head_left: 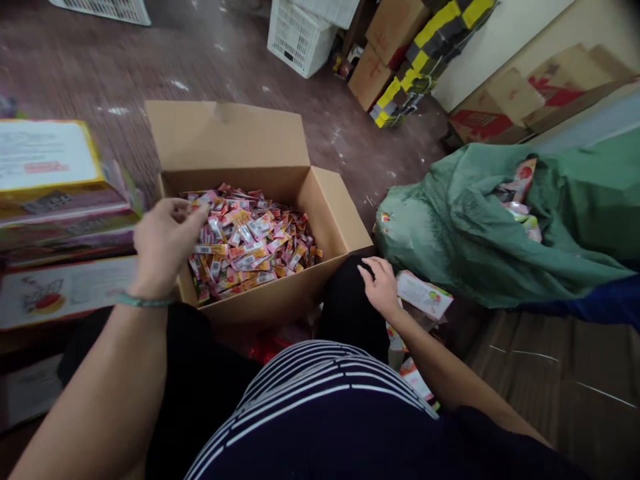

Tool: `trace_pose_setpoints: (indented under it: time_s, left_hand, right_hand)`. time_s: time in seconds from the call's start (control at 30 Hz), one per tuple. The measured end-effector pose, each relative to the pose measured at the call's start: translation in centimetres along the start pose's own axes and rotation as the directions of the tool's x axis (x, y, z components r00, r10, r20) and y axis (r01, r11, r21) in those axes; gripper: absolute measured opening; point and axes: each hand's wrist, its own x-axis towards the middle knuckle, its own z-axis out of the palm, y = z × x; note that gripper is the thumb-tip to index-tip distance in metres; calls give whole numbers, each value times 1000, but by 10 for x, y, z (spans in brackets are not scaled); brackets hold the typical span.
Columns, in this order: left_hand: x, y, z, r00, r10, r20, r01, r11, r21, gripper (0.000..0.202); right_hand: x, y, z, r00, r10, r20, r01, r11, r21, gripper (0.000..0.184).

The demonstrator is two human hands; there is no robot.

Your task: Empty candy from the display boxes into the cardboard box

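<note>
Our left hand point(167, 247) over open cardboard box point(225, 137), fingers drawn narrow at heap of small packets point(253, 243) inside; maybe pinching one, hard to tell. Right hand point(383, 288) open, resting on black trouser knee point(350, 300) beside box corner, near loose printed pouch point(424, 295). Green sack point(490, 227) to right; printed cartons point(50, 167) to left.

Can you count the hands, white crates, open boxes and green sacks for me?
Hands: 2 (Left hand, Right hand)
White crates: 3
Open box: 1
Green sack: 1
Total: 7
</note>
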Motion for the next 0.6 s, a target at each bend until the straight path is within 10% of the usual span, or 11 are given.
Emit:
trace_pose_setpoints:
  time_s: [0.1,0.27,0.43,0.6]
  left_hand:
    - [-10,4,40,962,201,183,-250,918,307,70]
    - [-44,33,129,759,512,402,-635,717,286,65]
    - [-76,80,231,555,601,575,-796,584,159,48]
    - [-59,77,324,395,580,712,-853,519,51,45]
  right_hand:
    - [17,36,-16,982,148,-115,-147,989,22,43]
    - [34,120,-14,918,387,-83,-387,922,15,49]
    - [60,175,24,820,571,35,-572,820,12,51]
    - [116,219,81,758,635,149,-641,767,-5,50]
